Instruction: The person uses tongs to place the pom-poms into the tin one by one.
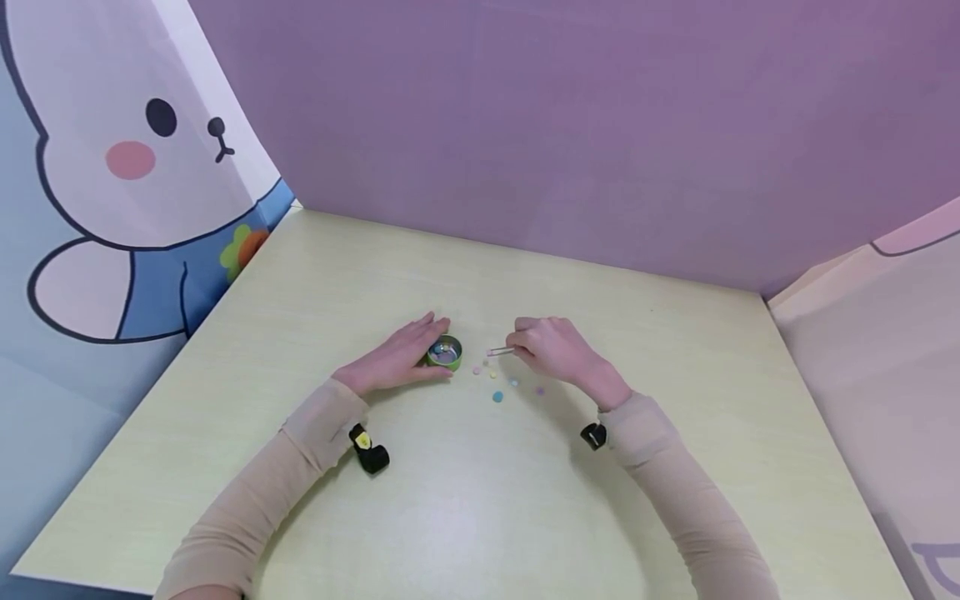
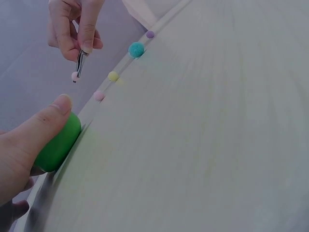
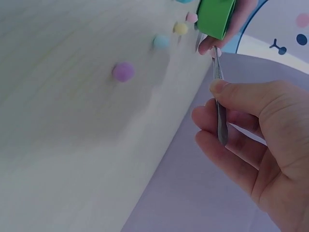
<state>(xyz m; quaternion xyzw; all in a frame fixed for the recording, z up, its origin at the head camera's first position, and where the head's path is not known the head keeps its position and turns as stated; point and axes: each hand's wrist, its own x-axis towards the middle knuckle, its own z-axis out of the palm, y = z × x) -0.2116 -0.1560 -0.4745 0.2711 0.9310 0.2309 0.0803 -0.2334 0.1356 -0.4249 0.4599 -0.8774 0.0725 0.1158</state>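
My left hand [image 1: 405,354] holds a small round green tin [image 2: 60,145], its thumb on the near side and its fingers on the far side. Several small coloured pieces lie inside the open tin. In my right hand [image 1: 553,348] is a pair of metal tweezers [image 3: 220,116], pinched between thumb and fingers. A pale pink pom-pom [image 2: 75,76] sits between the tweezer tips, above the table and just right of the tin. Loose on the table lie a pink pom-pom [image 3: 191,18], a yellow one [image 3: 180,28], a light blue one [image 3: 161,41], a purple one [image 3: 123,71] and a larger teal one [image 1: 498,397].
The pale wooden table [image 1: 465,508] meets a purple wall panel [image 1: 525,125] at its back edge. A panel with a cartoon animal [image 1: 142,183] stands along the left side, another pale panel [image 1: 877,358] on the right. Black wrist cameras stick out below both sleeves.
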